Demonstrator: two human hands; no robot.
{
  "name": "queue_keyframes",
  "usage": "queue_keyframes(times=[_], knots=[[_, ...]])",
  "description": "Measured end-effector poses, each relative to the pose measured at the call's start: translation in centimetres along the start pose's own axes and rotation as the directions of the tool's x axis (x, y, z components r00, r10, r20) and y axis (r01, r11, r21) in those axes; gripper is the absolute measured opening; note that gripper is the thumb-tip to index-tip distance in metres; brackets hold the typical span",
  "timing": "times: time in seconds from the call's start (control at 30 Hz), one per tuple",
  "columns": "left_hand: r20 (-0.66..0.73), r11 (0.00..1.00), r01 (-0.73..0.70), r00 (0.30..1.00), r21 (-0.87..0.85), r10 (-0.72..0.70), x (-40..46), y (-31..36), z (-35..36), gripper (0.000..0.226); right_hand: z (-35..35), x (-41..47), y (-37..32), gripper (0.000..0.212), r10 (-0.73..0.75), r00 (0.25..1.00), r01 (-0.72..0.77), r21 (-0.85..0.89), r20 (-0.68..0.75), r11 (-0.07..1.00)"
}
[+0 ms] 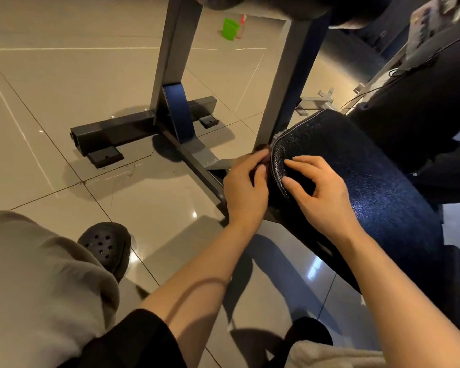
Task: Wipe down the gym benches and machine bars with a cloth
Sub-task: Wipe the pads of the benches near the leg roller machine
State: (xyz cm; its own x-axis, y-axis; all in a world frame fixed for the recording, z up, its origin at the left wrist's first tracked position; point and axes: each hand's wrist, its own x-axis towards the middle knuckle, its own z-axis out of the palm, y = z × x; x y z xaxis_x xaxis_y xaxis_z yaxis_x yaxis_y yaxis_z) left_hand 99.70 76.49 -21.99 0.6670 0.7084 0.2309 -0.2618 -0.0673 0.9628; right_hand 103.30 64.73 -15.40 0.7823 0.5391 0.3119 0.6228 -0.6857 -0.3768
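Machine frame (170, 62): grey uprights on a floor base, standing just beyond the seat pad (356, 181), so pad edge and near upright sit w/in one reach. Pad: dark, textured, tilted; front edge faces operator. Right hand (322, 187): fingers spread and bent, tips pressing on pad top, prob. to steady it; holds nothing. Left hand (246, 181): curled at pad's front edge, pinching a small dark cloth (263, 152), mostly hidden, against the rim. Green cup (230, 28): on floor, well apart.
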Motion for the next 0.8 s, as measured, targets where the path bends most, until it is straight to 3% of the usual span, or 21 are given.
queue_keyframes(times=[0.17,0.37,0.5,0.63,0.8], knots=[[0.041,0.988,-0.152,0.988,0.023,0.151,-0.5,0.1,-0.3,0.035,0.1,0.5,-0.2,0.033,0.016,1.0,-0.017,0.013,0.023,1.0],[0.196,0.987,0.109,0.972,0.12,-0.131,3.8,-0.2,-0.3,0.029,0.7,0.7,-0.4,0.031,0.036,0.999,-0.036,0.001,-0.026,0.999],[0.146,0.999,0.028,0.989,-0.015,-0.026,2.1,0.0,-0.5,0.035,1.1,0.6,-0.4,0.031,0.025,0.998,-0.025,0.0,-0.06,1.0],[0.261,0.996,-0.092,0.961,0.003,0.088,4.8,0.8,0.4,0.038,1.2,0.8,0.1,0.031,0.013,0.999,-0.012,0.013,-0.05,1.0],[0.311,0.994,0.087,0.945,0.066,-0.104,6.6,-0.8,0.7,0.033,1.2,0.7,0.2,0.031,0.023,0.998,-0.021,0.037,-0.054,0.999]])
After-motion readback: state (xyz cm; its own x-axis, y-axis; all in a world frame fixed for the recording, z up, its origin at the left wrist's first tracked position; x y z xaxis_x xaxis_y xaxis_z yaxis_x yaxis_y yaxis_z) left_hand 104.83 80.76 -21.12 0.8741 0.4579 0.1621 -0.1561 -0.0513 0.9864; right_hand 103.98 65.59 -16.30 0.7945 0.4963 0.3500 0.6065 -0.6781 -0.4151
